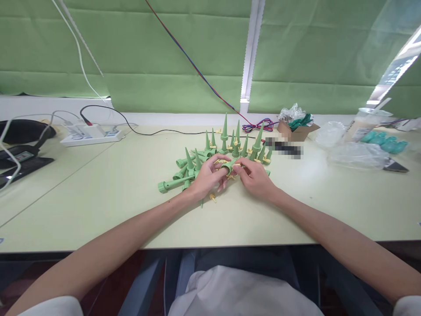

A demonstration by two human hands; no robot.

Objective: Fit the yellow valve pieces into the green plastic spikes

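Above the table, my left hand point(209, 176) is closed around a green plastic watering spike point(227, 166), its round socket end showing between the fingers. My right hand point(255, 179) is pinched at the other side of that same spike, and a bit of yellow shows by its fingertips. Whether the right fingers hold the spike itself or a small yellow piece is hard to make out. Behind both hands several green spikes point(224, 131) stand point up, some with yellow valves. More green spikes point(171, 184) lie in a heap left of my left hand. A loose yellow valve point(212, 198) rests just below it.
A white power strip point(92, 137) with plugs and cables sits at the left. At the back are a coil of red and blue wire point(261, 126) and a small cardboard box point(297, 131). Farther right stand a plastic cup point(363, 125) and teal pieces point(384, 141).
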